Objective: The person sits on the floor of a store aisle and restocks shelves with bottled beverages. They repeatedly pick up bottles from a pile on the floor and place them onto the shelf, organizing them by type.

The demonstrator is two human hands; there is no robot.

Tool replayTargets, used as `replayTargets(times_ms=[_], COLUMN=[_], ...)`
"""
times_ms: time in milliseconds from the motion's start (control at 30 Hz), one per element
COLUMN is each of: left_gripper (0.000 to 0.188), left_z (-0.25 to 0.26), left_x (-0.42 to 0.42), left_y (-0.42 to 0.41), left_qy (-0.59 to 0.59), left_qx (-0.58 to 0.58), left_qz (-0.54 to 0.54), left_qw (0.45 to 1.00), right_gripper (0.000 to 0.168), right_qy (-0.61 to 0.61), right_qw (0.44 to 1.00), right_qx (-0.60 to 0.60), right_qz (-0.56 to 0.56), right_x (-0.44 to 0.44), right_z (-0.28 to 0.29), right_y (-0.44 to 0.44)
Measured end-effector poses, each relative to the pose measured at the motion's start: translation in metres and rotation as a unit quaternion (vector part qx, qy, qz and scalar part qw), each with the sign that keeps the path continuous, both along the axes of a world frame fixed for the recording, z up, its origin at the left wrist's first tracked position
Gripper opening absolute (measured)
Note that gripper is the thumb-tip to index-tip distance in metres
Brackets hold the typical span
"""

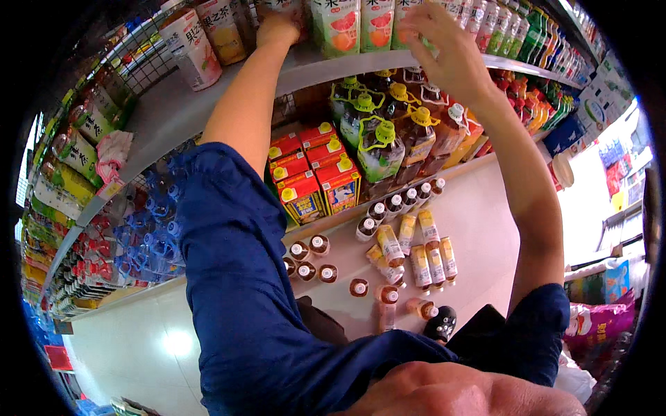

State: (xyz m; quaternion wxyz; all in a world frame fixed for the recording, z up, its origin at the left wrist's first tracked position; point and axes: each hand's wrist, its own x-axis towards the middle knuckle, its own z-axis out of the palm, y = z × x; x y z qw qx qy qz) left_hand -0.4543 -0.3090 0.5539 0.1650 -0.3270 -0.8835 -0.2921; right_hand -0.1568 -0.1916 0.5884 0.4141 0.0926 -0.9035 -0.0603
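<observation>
My left hand point(278, 31) reaches onto the upper metal shelf point(312, 70), against a tea bottle point(283, 8) with a dark top part; its fingers are blurred, so its hold cannot be told. My right hand point(442, 49) is raised in front of the shelf edge, fingers spread, near a row of bottles with grapefruit labels point(341, 31). To the left of my left hand stand a yellow-fruit tea bottle point(223, 36) and a peach-label tea bottle point(192, 57), the latter near the shelf's front edge.
Large handled bottles point(382, 148) and red juice cartons point(338, 177) fill the lower shelf. On the floor point(484, 223) stand and lie several tea bottles point(390, 244), close to my shoe point(441, 322). A pink cloth point(114, 151) hangs at the shelf's left. Green tea bottles point(78, 151) line that side.
</observation>
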Motion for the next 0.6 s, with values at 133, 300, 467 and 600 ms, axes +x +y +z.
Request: replayTargets(times_ms=[133,300,467,600], left_gripper=[0.082,0.083,0.025,0.020], left_z=[-0.021,-0.016,-0.013,-0.006], left_x=[-0.111,-0.122,-0.114,-0.138], left_y=[-0.018,0.001,0.012,-0.002], left_qy=[-0.031,-0.277,-0.223,-0.298], left_qx=[0.130,0.246,0.281,0.289], left_qz=[-0.028,-0.174,-0.130,-0.156], left_qw=[0.991,0.912,0.924,0.896], right_gripper=[0.017,0.015,0.017,0.017], right_qy=[-0.030,-0.082,-0.116,-0.135], right_qw=[0.997,0.995,0.990,0.984], right_qx=[-0.040,-0.055,-0.082,-0.113], right_qz=[0.062,0.020,0.003,-0.013], right_x=[0.002,0.041,0.064,0.074], right_z=[-0.010,-0.028,-0.043,-0.051], right_y=[-0.028,-0.009,0.000,0.002])
